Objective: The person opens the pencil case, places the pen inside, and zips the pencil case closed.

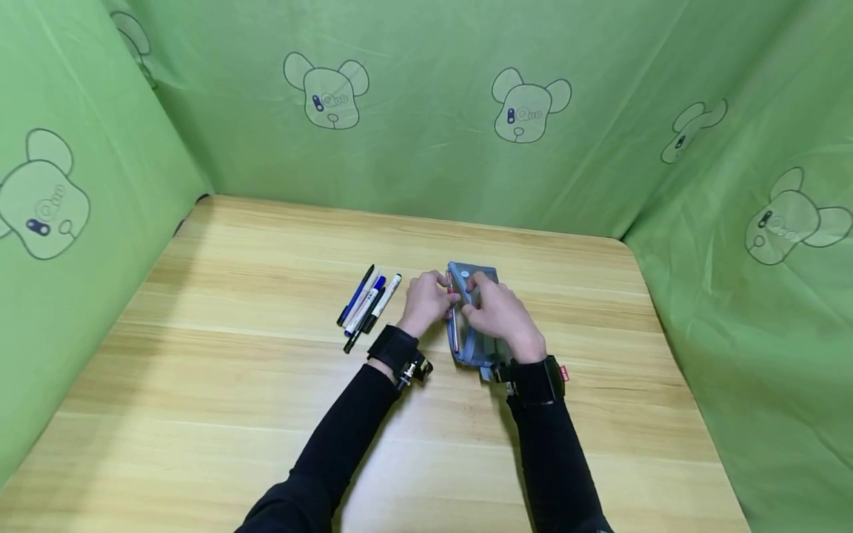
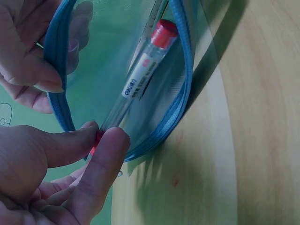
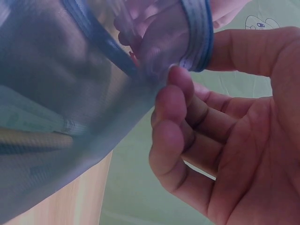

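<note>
A see-through pencil pouch with a blue zipper edge is on the table, its mouth spread apart. My left hand pinches one end of a clear-barrelled pen with red ends between thumb and forefinger. The pen lies within the mouth of the pouch, its other red end pointing inward. My right hand grips the opposite zipper edge, thumb on one side and fingertips on the other. Through the pouch wall in the right wrist view, a yellowish long item shows blurred inside.
Left of the pouch, several pens and markers in blue, black and white lie side by side on the wooden table. Green cloth printed with bear heads encloses the table at the back and both sides.
</note>
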Demonstrator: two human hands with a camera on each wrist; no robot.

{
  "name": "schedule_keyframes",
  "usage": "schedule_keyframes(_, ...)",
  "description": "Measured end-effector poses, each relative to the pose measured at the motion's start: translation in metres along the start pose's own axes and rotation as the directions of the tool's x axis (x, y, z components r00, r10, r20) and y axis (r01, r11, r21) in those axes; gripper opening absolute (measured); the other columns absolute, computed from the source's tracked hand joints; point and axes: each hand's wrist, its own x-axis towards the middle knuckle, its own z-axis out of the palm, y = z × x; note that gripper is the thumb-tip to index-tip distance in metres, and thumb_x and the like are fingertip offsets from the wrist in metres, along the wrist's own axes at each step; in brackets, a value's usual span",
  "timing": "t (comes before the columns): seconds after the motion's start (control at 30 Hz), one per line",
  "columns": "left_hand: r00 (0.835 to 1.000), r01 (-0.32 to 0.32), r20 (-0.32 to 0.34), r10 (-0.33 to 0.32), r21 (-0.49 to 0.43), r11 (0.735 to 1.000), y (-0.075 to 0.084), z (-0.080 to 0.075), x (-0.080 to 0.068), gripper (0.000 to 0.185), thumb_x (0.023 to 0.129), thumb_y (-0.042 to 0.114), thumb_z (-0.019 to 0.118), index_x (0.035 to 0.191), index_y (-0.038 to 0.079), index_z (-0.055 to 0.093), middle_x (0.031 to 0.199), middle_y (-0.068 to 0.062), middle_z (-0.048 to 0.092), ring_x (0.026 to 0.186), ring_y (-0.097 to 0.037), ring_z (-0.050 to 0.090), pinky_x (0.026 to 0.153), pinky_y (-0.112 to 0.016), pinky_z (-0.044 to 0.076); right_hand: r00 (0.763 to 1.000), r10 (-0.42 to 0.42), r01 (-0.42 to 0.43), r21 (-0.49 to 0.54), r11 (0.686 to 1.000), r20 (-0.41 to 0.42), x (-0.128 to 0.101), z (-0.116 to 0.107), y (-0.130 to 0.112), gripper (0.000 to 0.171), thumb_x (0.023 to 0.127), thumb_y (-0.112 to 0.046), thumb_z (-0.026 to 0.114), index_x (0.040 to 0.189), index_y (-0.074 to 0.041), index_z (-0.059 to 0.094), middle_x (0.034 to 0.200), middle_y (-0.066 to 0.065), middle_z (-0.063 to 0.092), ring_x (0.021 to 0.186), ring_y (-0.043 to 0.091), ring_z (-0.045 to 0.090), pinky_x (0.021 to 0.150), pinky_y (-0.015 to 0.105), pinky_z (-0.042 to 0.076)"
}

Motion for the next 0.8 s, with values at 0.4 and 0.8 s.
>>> schedule_keyframes(0.4,0.993,-0.112,-0.008,0.114,0.099,0.989,-0.004,0.017,-0.001,0.007,0.085,0.005,0.074,0.083,0.003,0.067,0.077,-0.01,0.075,0.067,-0.022,0.071,0.053,-0.019,0.047,0.999,-0.027,0.027,-0.019,0.999,-0.022,0.0,0.002,0.002,0.032,0.09,-0.016,0.063,0.12,-0.007,0.053,0.068,0.001,0.053,0.057,0.016,0.051,0.053,0.028,0.04)
schedule_keyframes(0.8,0.981,-0.196,0.04,0.191,0.209,0.958,-0.007,0.03,0.005,0.015,0.091,-0.001,0.055,0.085,0.004,0.067,0.083,-0.012,0.071,0.077,-0.026,0.067,0.061,-0.027,0.047,0.999,-0.036,0.036,-0.025,0.999,-0.037,0.001,0.0,0.002,0.031,0.09,-0.014,0.062,0.119,-0.007,0.054,0.066,0.001,0.051,0.056,0.017,0.049,0.054,0.029,0.04)
